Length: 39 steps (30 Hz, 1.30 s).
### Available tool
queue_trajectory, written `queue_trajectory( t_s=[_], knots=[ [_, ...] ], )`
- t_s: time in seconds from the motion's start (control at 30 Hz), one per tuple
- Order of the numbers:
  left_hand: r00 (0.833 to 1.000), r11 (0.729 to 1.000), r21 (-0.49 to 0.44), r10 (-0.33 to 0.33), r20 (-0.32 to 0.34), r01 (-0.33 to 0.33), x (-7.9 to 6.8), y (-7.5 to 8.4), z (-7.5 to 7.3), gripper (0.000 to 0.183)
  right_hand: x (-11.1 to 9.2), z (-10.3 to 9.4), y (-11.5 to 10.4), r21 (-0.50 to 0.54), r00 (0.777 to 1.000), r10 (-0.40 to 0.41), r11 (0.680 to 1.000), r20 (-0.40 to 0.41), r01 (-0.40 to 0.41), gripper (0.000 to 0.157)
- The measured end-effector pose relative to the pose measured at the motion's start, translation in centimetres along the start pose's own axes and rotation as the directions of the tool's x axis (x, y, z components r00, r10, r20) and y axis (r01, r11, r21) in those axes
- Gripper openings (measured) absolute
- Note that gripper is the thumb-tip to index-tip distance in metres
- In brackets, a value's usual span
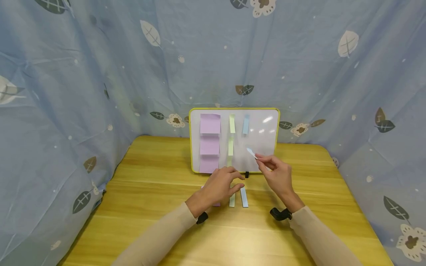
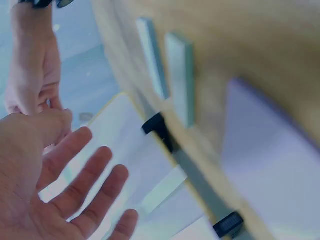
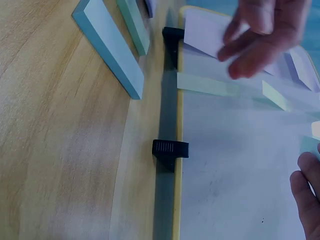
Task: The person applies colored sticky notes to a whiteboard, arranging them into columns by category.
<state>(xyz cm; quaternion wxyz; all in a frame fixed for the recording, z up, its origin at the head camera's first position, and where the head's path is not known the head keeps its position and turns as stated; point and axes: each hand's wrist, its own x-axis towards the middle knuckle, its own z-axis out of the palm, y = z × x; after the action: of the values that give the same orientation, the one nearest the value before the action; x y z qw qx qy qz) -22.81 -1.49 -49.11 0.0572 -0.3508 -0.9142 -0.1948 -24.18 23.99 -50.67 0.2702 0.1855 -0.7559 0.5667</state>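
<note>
My right hand (image 1: pixel 279 175) pinches a small blue sticky note strip (image 1: pixel 250 152) between thumb and fingertips, just in front of the lower right of a whiteboard (image 1: pixel 263 142). My left hand (image 1: pixel 217 187) hovers before the board's lower edge, fingers spread and loosely bent; nothing shows in it in the left wrist view. On the board are purple square notes (image 1: pixel 210 123) in a left column, green strips (image 1: pixel 232 123) beside them and one blue strip (image 1: pixel 246 124) at the top. Below lie a blue pad (image 1: pixel 244 197), a green pad (image 1: pixel 232 201) and a purple pad (image 2: pixel 270 155), mostly hidden by my left hand in the head view.
The yellow-framed board leans upright on black feet (image 3: pixel 170 149) at the back of the wooden table (image 1: pixel 159 162). A patterned blue curtain (image 1: pixel 199 55) surrounds the table at the back and sides. Black straps (image 1: pixel 280 214) sit at my wrists.
</note>
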Motion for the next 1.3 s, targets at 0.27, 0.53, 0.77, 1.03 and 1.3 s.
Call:
queue_trajectory(
  t_s=[0.27,0.53,0.77,1.03,1.3],
  knots=[
    [0.968,0.994,-0.048,0.082,-0.238,-0.097,1.9,-0.9,-2.4,0.015,0.3,0.6,0.1,0.001,0.999,-0.012,1.0,-0.034,0.012,0.011],
    [0.908,0.992,-0.019,0.104,-0.406,-0.122,4.5,-2.1,-5.2,0.014,0.7,1.0,0.0,0.0,0.997,-0.011,1.0,-0.078,0.011,0.01],
    [0.877,0.994,0.098,0.096,-0.471,-0.056,7.6,-3.3,-7.5,0.027,0.9,1.9,-0.2,0.01,0.995,-0.01,1.0,-0.1,0.011,0.008],
    [0.884,0.977,0.201,0.038,-0.467,0.064,11.0,-4.6,-9.0,0.051,1.4,3.1,-0.1,-0.013,0.992,-0.029,1.0,-0.125,0.027,0.008],
    [0.927,0.956,0.246,-0.059,-0.37,0.159,12.8,-4.6,-9.1,0.066,1.4,3.8,0.0,-0.062,0.987,-0.049,0.997,-0.154,0.04,0.008]
  ],
)
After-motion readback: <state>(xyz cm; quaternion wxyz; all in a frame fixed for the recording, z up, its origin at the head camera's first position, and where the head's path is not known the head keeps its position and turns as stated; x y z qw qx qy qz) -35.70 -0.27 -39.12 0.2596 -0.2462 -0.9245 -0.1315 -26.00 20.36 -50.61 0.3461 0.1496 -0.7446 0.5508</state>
